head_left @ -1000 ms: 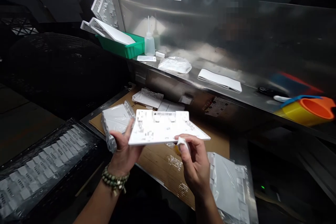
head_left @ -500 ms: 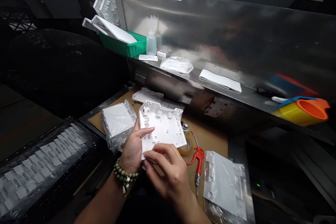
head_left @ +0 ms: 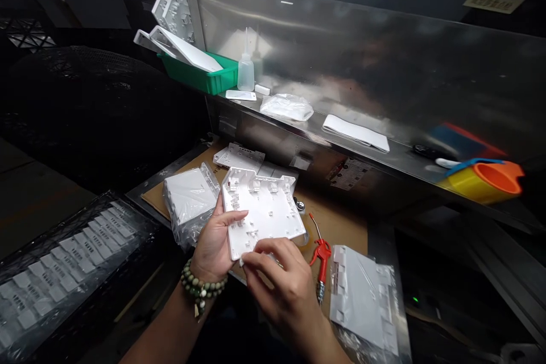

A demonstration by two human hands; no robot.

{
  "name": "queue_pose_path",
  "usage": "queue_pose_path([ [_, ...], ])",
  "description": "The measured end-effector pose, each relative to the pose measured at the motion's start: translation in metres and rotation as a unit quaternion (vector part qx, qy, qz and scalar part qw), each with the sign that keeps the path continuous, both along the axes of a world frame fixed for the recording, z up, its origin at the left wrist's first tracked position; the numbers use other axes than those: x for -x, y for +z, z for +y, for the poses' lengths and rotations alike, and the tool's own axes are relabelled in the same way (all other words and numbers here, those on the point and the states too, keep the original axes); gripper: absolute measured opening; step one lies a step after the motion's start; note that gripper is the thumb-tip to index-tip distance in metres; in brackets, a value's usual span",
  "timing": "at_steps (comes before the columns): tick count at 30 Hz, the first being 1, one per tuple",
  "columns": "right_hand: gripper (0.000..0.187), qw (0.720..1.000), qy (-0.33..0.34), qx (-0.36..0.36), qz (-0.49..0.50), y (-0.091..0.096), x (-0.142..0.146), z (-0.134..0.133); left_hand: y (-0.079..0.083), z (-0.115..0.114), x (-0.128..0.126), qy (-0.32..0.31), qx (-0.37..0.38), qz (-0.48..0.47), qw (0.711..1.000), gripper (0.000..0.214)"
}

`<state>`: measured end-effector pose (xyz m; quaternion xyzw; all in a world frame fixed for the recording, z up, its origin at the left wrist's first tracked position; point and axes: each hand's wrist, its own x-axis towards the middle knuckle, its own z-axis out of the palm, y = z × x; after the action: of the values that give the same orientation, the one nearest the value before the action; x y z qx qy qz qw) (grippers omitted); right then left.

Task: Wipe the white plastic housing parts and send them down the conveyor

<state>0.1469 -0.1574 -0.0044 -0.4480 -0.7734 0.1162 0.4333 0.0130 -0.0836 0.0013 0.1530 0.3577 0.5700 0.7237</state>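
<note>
White plastic cover, inner face up, with clips and small posts visible along its borders. The left hand holds it by the left side, thumb laid over the inner face; the other fingers are mostly hidden beneath. The right hand is drawn narrow, thumb and forefinger pinched on a small white scrap by the near edge. Whether the scrap is cloth or paper cannot be told, nor whether it touches the cover.

Step in hand, as judged: close work on the near edge, close to the left corner. The next move would call for a firm left-hand hold and light, controlled pressure from the right fingertips, keeping clear of the clips.

Position: the cover lies between the hands, tilted, apparently raised above the cardboard sheet on the bench. A bagged stack lies just beyond the left hand. To the right of the right hand are a red air gun, untouched, and a second bagged stack.
</note>
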Motion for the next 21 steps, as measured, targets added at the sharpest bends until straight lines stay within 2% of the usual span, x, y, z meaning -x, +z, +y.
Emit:
queue_pose_path([
  [6, 0.019, 1.000, -0.002, -0.002, 0.018, 0.001, 0.012, -0.002, 0.002, -0.003, -0.001, -0.016, 0.010, -0.013, 1.000, 0.089],
  [9, 0.017, 1.000, -0.002, 0.025, 0.004, -0.004, -0.003, 0.000, -0.001, -0.002, 0.011, -0.009, 0.019, 0.019, 1.000, 0.086],
  [11, 0.014, 0.997, -0.053, 0.040, 0.025, -0.010, -0.033, 0.001, -0.009, 0.002, 0.028, -0.006, 0.023, 0.048, 0.999, 0.080],
  [13, 0.010, 0.985, -0.157, 0.035, 0.068, -0.015, -0.069, 0.000, -0.020, 0.007, 0.050, -0.011, 0.005, 0.072, 0.997, 0.071],
  [15, 0.008, 0.962, -0.257, 0.016, 0.095, -0.017, -0.098, -0.003, -0.032, 0.012, 0.070, -0.018, -0.059, 0.090, 0.994, 0.065],
  [16, 0.008, 0.956, -0.277, 0.010, 0.099, -0.018, -0.107, -0.004, -0.037, 0.013, 0.078, -0.031, -0.092, 0.103, 0.990, 0.064],
  [18, 0.011, 0.964, -0.250, 0.011, 0.093, -0.019, -0.111, -0.006, -0.043, 0.015, 0.088, -0.043, -0.137, 0.131, 0.981, 0.063],
  [21, 0.016, 0.981, -0.186, 0.026, 0.042, -0.024, -0.100, -0.003, -0.042, 0.013, 0.090, -0.044, -0.164, 0.161, 0.972, 0.061],
])
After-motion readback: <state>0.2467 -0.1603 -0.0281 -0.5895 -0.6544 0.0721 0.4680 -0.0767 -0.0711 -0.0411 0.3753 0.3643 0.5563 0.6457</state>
